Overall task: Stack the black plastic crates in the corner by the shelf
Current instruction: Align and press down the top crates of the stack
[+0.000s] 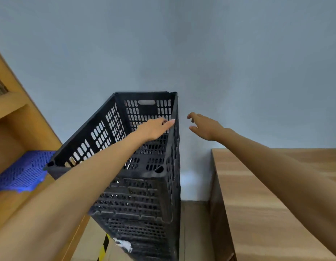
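Note:
A tall stack of black plastic crates (141,200) stands against the grey wall, between the wooden shelf and a wooden table. The top crate (114,121) is perforated and has nothing visible inside it. My left hand (154,129) reaches across the top crate, fingertips touching the inner side of its right wall near the rim. My right hand (204,127) hovers in the air just right of the stack, fingers spread, holding nothing and apart from the crate.
A wooden shelf (14,117) stands at left with a blue perforated crate (22,172) on a lower board. A wooden table (272,194) is at right. A narrow gap separates stack and table. Yellow-black tape (104,247) marks the floor.

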